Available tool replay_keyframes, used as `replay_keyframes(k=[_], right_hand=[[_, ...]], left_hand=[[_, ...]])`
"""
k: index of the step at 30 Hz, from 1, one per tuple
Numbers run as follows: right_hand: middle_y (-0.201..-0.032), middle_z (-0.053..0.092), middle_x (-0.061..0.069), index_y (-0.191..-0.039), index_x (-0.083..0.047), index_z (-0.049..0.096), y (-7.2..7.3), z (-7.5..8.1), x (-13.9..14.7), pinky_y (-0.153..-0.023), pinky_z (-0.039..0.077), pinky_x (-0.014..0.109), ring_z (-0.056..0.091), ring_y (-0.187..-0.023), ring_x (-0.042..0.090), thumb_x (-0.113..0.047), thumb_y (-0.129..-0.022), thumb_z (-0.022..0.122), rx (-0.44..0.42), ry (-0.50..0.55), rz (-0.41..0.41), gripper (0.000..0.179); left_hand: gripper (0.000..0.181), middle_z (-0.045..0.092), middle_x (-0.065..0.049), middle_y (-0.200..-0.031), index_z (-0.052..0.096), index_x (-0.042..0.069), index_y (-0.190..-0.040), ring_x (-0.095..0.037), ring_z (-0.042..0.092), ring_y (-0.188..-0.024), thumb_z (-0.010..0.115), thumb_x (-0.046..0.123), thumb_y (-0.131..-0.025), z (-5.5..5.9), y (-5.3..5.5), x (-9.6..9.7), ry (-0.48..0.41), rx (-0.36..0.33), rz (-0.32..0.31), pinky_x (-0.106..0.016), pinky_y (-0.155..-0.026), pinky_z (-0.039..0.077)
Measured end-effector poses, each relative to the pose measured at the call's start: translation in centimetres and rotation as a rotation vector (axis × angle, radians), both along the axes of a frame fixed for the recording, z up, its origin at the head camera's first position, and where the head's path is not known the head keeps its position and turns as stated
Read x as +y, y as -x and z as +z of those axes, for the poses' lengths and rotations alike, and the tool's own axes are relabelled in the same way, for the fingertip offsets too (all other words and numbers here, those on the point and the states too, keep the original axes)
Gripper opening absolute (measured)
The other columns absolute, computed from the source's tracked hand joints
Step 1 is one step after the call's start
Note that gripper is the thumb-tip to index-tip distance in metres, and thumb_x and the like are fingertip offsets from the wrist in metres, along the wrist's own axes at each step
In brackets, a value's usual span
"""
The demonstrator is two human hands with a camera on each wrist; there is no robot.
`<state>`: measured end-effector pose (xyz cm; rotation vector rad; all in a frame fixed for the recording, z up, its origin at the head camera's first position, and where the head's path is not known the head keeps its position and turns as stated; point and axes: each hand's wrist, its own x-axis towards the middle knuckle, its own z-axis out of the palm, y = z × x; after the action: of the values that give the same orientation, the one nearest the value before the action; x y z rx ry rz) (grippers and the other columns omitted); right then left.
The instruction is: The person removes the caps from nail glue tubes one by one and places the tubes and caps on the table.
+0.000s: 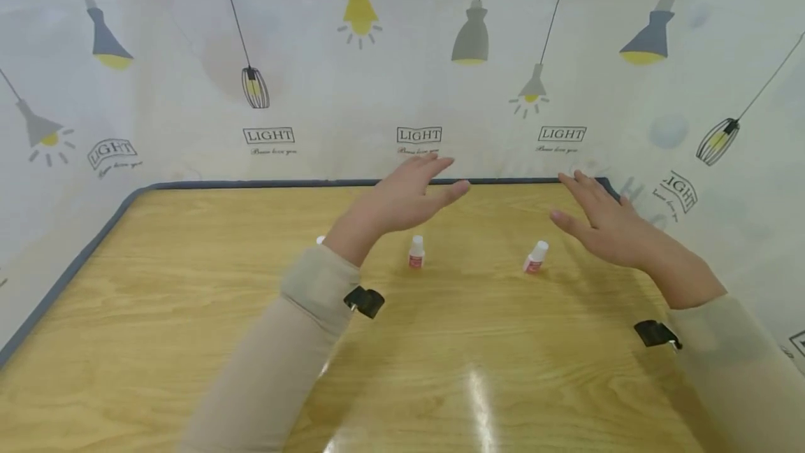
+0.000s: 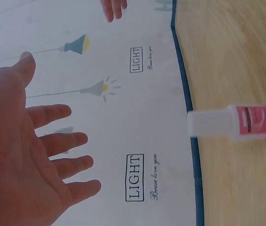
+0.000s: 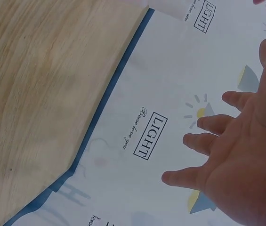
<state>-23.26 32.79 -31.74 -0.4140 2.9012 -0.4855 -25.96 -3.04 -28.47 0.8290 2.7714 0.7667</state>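
Both hands are raised above the table and hold nothing. In the head view the left hand (image 1: 402, 198) is over the middle, its fingers extended; the left wrist view shows its palm (image 2: 22, 141) with the fingers spread. The right hand (image 1: 606, 222) hovers at the right with fingers stretched out, and its palm fills the side of the right wrist view. A small white bottle with a pink label (image 1: 416, 252) stands below the left hand. Another such bottle (image 1: 537, 257) stands left of the right hand. A third white cap (image 1: 321, 240) shows behind the left wrist, mostly hidden.
The wooden table (image 1: 189, 285) has a dark blue edging (image 1: 264, 184) along its back and left side. Behind it hangs a pale wall covering (image 1: 302, 33) printed with lamps and lettering. Each sleeve bears a black clip-like device (image 1: 365, 301) near the wrist.
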Motion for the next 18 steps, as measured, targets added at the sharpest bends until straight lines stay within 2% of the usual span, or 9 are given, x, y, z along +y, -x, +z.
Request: replay_keyframes(k=[2,6,10,12,14,18], right_hand=[[-0.179,-0.011,0.020,-0.173,-0.018,-0.003,-0.1,0.0,-0.1,-0.117,-0.003,0.089,-0.003,-0.164,0.054,-0.058,-0.112,0.041,0.003,0.005,0.000,0.085],[-0.179,0.000,0.026,-0.173,-0.016,0.003,-0.4,-0.1,-0.4,-0.119,0.011,0.086,0.009,-0.161,0.058,-0.054,-0.112,0.044,0.028,0.026,0.018,0.083],[-0.176,0.011,0.030,-0.173,-0.011,0.007,-0.5,-0.8,-0.8,-0.119,0.023,0.081,0.018,-0.158,0.060,-0.052,-0.112,0.046,0.021,0.088,0.035,0.082],[-0.176,0.016,0.030,-0.172,-0.010,0.011,-0.4,-1.3,-1.1,-0.119,0.026,0.080,0.022,-0.157,0.059,-0.052,-0.112,0.047,0.017,0.115,0.029,0.082],[-0.173,0.025,0.029,-0.171,-0.008,0.019,-0.5,-1.9,-1.4,-0.115,0.035,0.078,0.031,-0.154,0.057,-0.051,-0.112,0.049,0.039,0.140,0.019,0.079],[-0.156,0.052,0.027,-0.161,-0.005,0.042,-0.9,-3.2,-1.7,-0.104,0.050,0.071,0.055,-0.137,0.050,-0.048,-0.109,0.057,0.116,0.221,-0.036,0.069]], left_hand=[[0.079,0.022,-0.008,-0.179,0.027,0.019,-0.170,-0.027,0.016,-0.168,0.041,0.066,-0.109,-0.2,-0.1,1.1,-0.006,-0.013,-0.019,-0.048,-0.137,0.018],[0.081,0.024,-0.007,-0.179,0.027,0.020,-0.170,-0.026,0.020,-0.167,0.048,0.066,-0.107,-0.9,-0.3,3.4,-0.001,-0.030,-0.048,-0.047,-0.136,0.023],[0.084,0.032,-0.002,-0.176,0.031,0.020,-0.169,-0.022,0.030,-0.164,0.058,0.065,-0.103,-1.9,-0.6,5.6,-0.027,-0.043,-0.048,-0.044,-0.134,0.030],[0.083,0.038,0.000,-0.173,0.036,0.021,-0.167,-0.021,0.037,-0.161,0.064,0.063,-0.101,-2.8,-0.6,6.8,-0.041,-0.040,-0.034,-0.041,-0.132,0.034],[0.080,0.046,0.002,-0.169,0.042,0.020,-0.164,-0.019,0.043,-0.157,0.069,0.058,-0.099,-4.0,-0.5,8.0,-0.052,-0.040,-0.021,-0.038,-0.130,0.037],[0.069,0.057,0.005,-0.160,0.056,0.022,-0.155,-0.018,0.050,-0.152,0.077,0.052,-0.096,-7.1,0.0,10.5,-0.057,-0.065,-0.011,-0.036,-0.126,0.043]])
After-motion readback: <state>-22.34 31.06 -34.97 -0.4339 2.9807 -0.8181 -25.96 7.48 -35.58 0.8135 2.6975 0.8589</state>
